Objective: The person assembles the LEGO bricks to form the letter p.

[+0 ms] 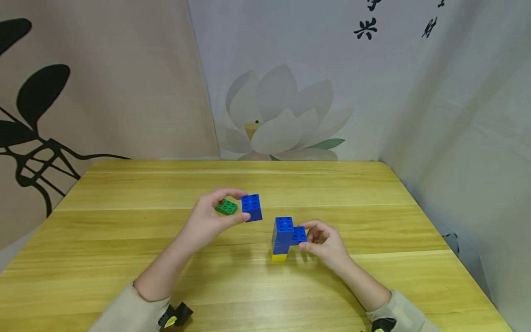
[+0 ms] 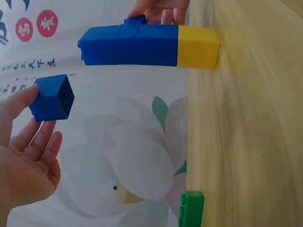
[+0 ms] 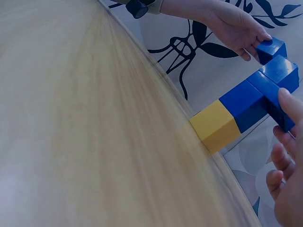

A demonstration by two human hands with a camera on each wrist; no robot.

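Note:
My left hand [image 1: 207,219] pinches a square blue toy building brick [image 1: 252,208] between thumb and fingers, raised above the table. To its right stands an upright stack of blue bricks [image 1: 283,233] on a yellow brick [image 1: 279,257]. A blue brick [image 1: 299,235] juts out from the stack's right side, and my right hand [image 1: 329,246] pinches it by its outer end. In the left wrist view, a gap separates the held brick [image 2: 51,99] from the stack [image 2: 151,45]. A green brick [image 1: 227,207] lies flat on the table behind my left hand, partly hidden by it.
The wooden table [image 1: 124,240] ends in front of a printed curtain [image 1: 290,37] at the back and sides. Dark devices [image 1: 176,316] are strapped at both cuffs.

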